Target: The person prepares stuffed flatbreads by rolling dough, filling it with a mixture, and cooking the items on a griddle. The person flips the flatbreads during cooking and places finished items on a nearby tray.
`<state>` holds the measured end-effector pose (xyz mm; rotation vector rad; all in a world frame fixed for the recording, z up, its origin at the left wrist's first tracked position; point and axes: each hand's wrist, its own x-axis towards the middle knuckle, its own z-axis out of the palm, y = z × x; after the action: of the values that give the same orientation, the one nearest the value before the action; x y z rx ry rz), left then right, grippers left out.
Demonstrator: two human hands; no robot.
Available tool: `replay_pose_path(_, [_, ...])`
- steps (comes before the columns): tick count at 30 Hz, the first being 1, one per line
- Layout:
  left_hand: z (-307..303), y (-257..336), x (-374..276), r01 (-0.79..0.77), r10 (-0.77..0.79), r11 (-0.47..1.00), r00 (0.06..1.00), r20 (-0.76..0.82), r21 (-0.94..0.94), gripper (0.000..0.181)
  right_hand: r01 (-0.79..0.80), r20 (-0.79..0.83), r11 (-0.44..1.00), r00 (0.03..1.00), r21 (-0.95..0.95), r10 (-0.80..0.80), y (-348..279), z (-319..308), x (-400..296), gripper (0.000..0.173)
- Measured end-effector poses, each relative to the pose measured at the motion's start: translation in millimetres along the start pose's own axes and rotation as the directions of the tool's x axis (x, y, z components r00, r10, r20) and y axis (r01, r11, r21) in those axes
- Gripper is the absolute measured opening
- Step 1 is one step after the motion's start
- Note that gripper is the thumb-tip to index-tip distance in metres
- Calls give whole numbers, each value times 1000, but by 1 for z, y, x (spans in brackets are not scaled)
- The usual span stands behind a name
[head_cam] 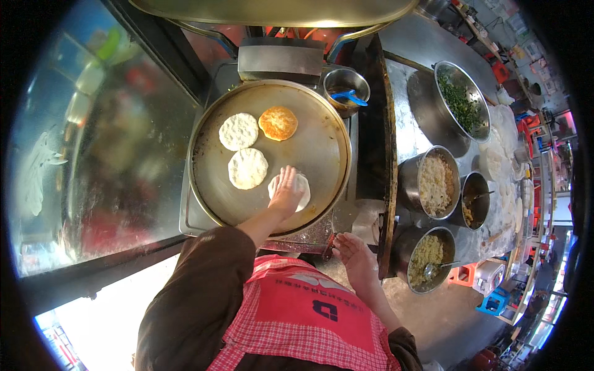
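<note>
My left hand point(285, 192) lies flat on a pale, uncooked dough round point(303, 188) near the front of a large round metal griddle pan point(320, 139). The hand covers part of that round. Two more white flatbreads, one farther back point(238, 131) and one nearer point(248, 169), lie on the pan's left half, almost touching. Beside the back one is a golden-browned flatbread point(278, 123). My right hand point(355, 255) is held off the pan's front right, palm partly up, with nothing in it. A red-handled object point(329, 246) is close to its fingertips.
Behind the pan stands a metal pot point(345, 83) with a blue-handled utensil point(350, 96). On the right counter are a bowl of chopped greens point(459, 102) and pots of filling, pale point(434, 185) and yellowish point(427, 259). A glass panel point(116, 139) borders the left. A metal lid point(274, 11) overhangs the back.
</note>
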<state>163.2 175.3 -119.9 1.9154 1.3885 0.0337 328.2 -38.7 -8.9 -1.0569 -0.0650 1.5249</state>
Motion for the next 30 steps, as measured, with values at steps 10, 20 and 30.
replay_pose_path(10, [4,-6,4,-171,169,962,985,26,213,74,26,-1,999,1000,18,-26,-5,-37,-4,46])
replay_pose_path(20, [-8,10,3,-272,267,807,960,87,523,75,-1,-13,1000,1000,-7,1,-7,-33,9,46])
replay_pose_path(30, [-10,10,6,-326,294,849,945,141,415,75,25,48,941,999,-339,-10,-8,0,77,57])
